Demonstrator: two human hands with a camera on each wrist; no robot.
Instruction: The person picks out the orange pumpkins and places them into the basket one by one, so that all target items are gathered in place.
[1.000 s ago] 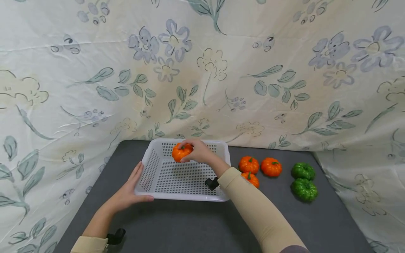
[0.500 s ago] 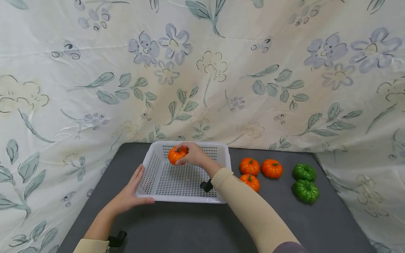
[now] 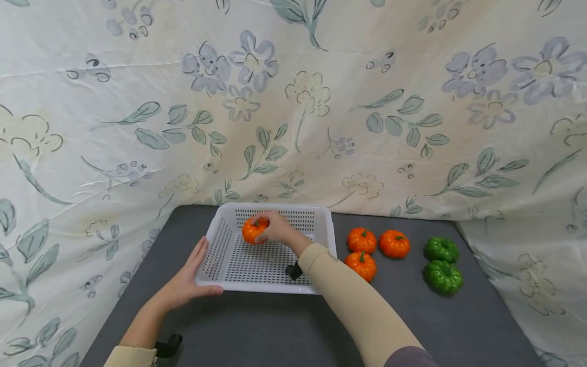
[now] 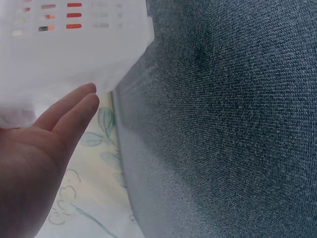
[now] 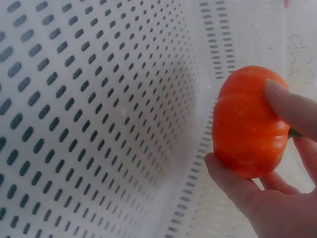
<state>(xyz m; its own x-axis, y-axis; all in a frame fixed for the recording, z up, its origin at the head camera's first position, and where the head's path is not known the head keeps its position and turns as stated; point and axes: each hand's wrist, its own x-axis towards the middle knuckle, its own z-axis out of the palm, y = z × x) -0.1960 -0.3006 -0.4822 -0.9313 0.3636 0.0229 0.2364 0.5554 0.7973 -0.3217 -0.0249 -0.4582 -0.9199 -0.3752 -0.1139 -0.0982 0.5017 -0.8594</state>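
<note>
A white perforated basket (image 3: 263, 288) stands on the dark table. Inside its back left part, my right hand (image 3: 277, 228) pinches a small orange pumpkin (image 3: 251, 233); whether the pumpkin touches the basket floor I cannot tell. In the right wrist view the thumb and fingers of my right hand (image 5: 285, 198) lie round the pumpkin (image 5: 250, 121), its green stem partly hidden. My left hand (image 3: 185, 286) rests at the basket's front left corner, fingers along the left side, thumb at the front rim. The left wrist view shows straight fingers (image 4: 74, 116) against the basket wall (image 4: 74, 54).
Right of the basket three more orange pumpkins (image 3: 393, 244) sit close together on the table (image 3: 257, 326). Farther right are two green ones (image 3: 442, 278), one behind the other. A floral cloth (image 3: 302, 127) hangs behind the table and at both sides.
My right hand has carried the orange pumpkin a little left and lower in the basket, and its sleeve uncovers more of the front pumpkin outside. My left hand has stayed at the corner.
</note>
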